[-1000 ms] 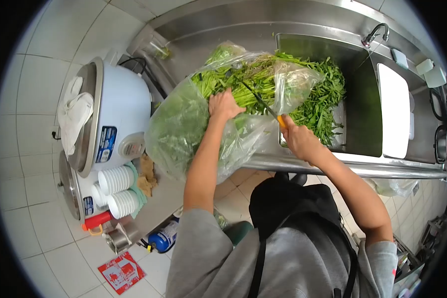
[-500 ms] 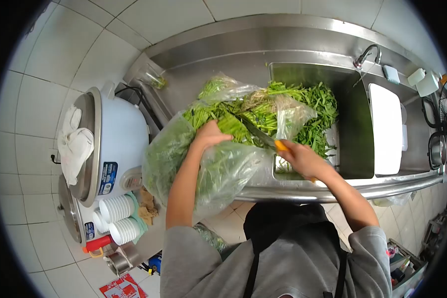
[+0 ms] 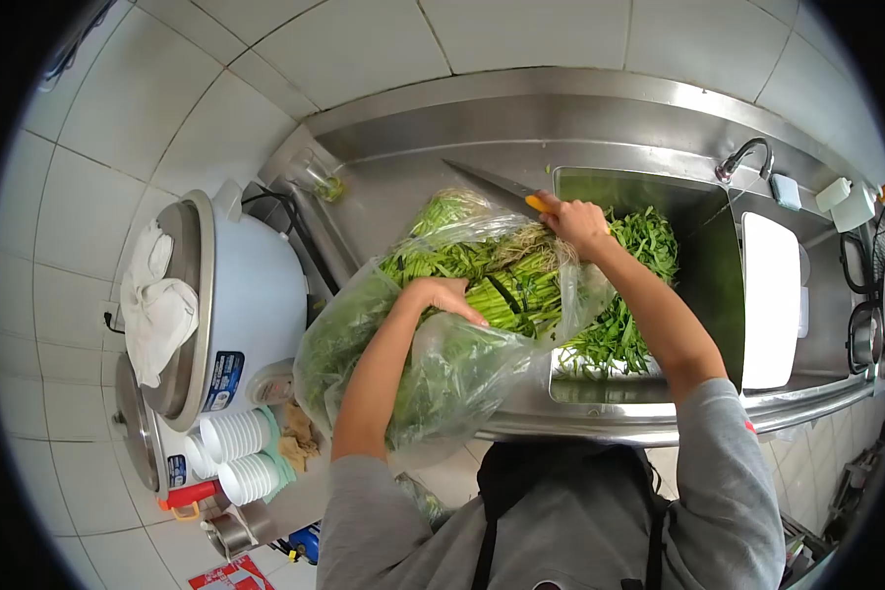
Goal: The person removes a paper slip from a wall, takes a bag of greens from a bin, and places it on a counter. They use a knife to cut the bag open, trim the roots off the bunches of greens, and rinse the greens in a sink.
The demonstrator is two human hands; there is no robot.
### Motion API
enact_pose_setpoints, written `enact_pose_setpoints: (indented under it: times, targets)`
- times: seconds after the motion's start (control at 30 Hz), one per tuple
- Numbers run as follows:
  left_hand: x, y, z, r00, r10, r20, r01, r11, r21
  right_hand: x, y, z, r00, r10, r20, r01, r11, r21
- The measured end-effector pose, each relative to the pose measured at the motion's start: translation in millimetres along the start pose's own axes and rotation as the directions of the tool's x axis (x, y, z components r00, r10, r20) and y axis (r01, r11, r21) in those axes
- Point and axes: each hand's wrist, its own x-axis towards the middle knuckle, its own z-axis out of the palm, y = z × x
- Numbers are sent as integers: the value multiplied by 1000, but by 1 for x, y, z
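Observation:
My right hand [image 3: 572, 224] is closed on the yellow handle of a long knife [image 3: 497, 181], whose blade points left over the steel counter behind the greens. My left hand [image 3: 447, 295] lies with thumb and fingers apart on the green stalks [image 3: 516, 295], in the mouth of a large clear plastic bag [image 3: 467, 369]. Whether its fingers grip some stalks is hard to see. Roots show at the stalks' upper right. Cut leafy greens [image 3: 649, 246] lie in the left part of the sink, to the right of the bag.
A steel sink [image 3: 708, 285] with a faucet [image 3: 747, 157] and a white board [image 3: 769, 300] is on the right. A glass [image 3: 315, 177] stands at the counter's back left. Left are a large cooker [image 3: 251, 285], a white cloth [image 3: 157, 305] and stacked white cups [image 3: 236, 438].
My right hand has moved the knife up and away from the stalks, to behind them. My left hand stays on the stalks. The camera view has shifted slightly.

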Motion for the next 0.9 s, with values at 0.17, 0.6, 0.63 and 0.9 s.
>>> enact_pose_setpoints:
  times: [0.17, 0.6, 0.63, 0.9]
  targets:
    - [-2, -1, 18, 996, 84, -40, -83, 996, 12, -13, -25, -4, 912, -104, -397, 139, 988, 60]
    - [11, -26, 7, 984, 156, 83, -133, 965, -227, -118, -93, 48, 641, -263, 721, -544, 508, 668]
    - [20, -33, 14, 979, 199, 37, -189, 965, -184, -123, -95, 59, 653, -267, 709, -608, 373, 700]
    - [-18, -34, -2, 990, 138, -32, -136, 868, -478, -112, -132, 49, 826, -152, 543, -548, 14, 837]
